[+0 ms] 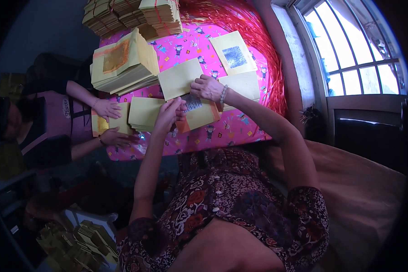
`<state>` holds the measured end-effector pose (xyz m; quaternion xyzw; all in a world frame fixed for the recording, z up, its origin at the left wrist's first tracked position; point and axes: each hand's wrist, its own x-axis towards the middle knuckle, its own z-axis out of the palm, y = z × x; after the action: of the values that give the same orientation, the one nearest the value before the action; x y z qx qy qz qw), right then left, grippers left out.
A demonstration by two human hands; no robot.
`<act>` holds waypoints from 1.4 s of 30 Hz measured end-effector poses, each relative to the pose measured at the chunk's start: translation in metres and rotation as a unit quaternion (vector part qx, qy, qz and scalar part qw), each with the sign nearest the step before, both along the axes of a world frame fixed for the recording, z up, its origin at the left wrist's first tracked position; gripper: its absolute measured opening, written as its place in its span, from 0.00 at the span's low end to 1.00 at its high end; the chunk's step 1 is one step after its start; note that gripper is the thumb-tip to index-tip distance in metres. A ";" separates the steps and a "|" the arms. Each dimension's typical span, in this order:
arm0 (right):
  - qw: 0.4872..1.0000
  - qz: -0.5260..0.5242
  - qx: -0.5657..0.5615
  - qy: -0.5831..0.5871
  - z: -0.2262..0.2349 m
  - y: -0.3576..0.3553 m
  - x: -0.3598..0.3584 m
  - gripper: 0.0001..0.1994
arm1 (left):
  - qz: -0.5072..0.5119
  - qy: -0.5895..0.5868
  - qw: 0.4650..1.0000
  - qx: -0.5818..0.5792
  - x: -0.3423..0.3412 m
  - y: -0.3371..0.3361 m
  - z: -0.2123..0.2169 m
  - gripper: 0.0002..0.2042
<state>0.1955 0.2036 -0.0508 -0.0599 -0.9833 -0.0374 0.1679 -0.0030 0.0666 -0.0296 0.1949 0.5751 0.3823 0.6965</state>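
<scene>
A plain yellow sheet of joss paper (180, 78) is raised at a tilt over the pink table. My right hand (207, 88), a beaded bracelet at its wrist, is closed at the sheet's right edge. With fingers pinched, my left hand (168, 114) is at the sheet's lower edge; the exact contact is partly hidden. Beneath both hands lies another joss paper (203, 119) with a silver patch and orange border, partly covered. A stack of yellow paper (145, 112) sits just left of my left hand.
A co-worker's hands (108, 109) rest on paper at the table's left. A tall paper pile (122, 63) and tied bundles (131, 16) stand farther back. Silver-patched paper (234, 55) and plain paper (245, 86) lie right. Red plastic strands (272, 59) line the far right edge, near a barred window (353, 50).
</scene>
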 end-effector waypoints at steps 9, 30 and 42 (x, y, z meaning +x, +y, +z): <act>0.999 -0.020 -0.034 0.015 0.012 0.000 0.001 0.07 | 0.286 -0.121 0.950 0.028 0.026 0.020 -0.022 0.23; 0.621 -0.351 -0.669 0.207 -0.071 0.017 0.207 0.19 | 0.331 -0.096 0.938 0.031 0.255 0.028 -0.065 0.16; 0.772 -0.401 -0.491 0.035 -0.065 0.001 0.200 0.25 | 0.408 -0.102 0.907 -0.036 0.268 0.016 -0.119 0.19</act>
<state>0.3959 0.2049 -0.1155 -0.5245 -0.7479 0.3890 0.1193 0.2651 0.0823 -0.1485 -0.1215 0.5437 0.6299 0.5412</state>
